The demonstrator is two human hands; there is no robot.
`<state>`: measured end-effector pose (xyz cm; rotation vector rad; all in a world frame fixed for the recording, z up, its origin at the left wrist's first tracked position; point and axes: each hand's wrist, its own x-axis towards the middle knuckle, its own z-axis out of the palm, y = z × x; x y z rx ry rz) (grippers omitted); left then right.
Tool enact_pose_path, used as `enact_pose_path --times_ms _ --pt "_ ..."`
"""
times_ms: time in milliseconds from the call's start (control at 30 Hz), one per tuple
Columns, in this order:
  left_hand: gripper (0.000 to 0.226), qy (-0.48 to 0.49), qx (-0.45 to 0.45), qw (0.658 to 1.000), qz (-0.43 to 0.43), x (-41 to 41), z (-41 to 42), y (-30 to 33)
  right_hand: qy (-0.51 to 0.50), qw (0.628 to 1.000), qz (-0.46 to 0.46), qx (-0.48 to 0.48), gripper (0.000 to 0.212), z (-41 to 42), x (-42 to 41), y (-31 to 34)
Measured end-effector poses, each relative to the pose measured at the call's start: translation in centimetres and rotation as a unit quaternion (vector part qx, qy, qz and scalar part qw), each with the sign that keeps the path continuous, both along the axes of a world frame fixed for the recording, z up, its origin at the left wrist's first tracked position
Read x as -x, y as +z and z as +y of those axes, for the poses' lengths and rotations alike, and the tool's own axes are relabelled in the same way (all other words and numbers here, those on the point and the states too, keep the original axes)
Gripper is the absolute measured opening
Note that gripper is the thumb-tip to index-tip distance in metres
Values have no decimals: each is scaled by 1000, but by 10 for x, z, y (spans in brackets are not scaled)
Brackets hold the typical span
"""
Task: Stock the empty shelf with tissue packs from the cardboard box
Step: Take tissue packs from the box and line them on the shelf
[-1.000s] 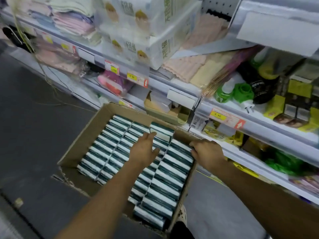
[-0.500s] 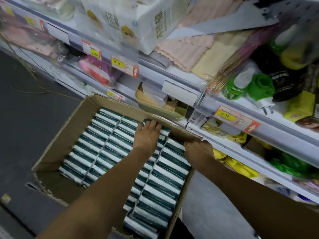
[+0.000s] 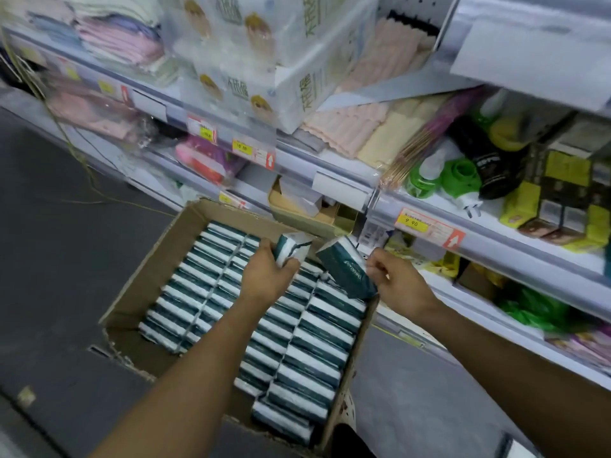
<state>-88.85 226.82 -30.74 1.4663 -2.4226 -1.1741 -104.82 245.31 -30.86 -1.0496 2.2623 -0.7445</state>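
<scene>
**Materials and finishes, aisle view**

Cardboard box (image 3: 158,279): brown corrugated board, matt, torn rough along its near edge. Tissue packs (image 3: 317,328) in the box: teal and white plastic film, faintly glossy. Large white tissue bundles (image 3: 264,61) on the upper shelf: clear, shiny plastic wrap. Folded cloths (image 3: 350,123), peach and cream: soft ribbed fabric, matt. Shelf rail (image 3: 344,180): pale, smooth, with a light sheen; metal or plastic not determinable. Price labels (image 3: 413,223): paper, yellow and red. Green caps (image 3: 459,176): smooth plastic. Floor (image 3: 49,226): dark grey, matt.
</scene>
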Motion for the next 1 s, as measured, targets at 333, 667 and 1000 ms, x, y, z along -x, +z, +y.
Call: enact_pose_path --times_ms 333,667,1000 --pt "23 91 -165 959 213 -49 72 106 -132 908 -375 137 15 63 -49 126" --pt "50 3 -246 924 291 -41 183 188 -226 899 -311 208 30 171 -83 201" --pt "57 -96 -169 933 303 10 278 244 -254 913 -115 297 29 272 -70 265"
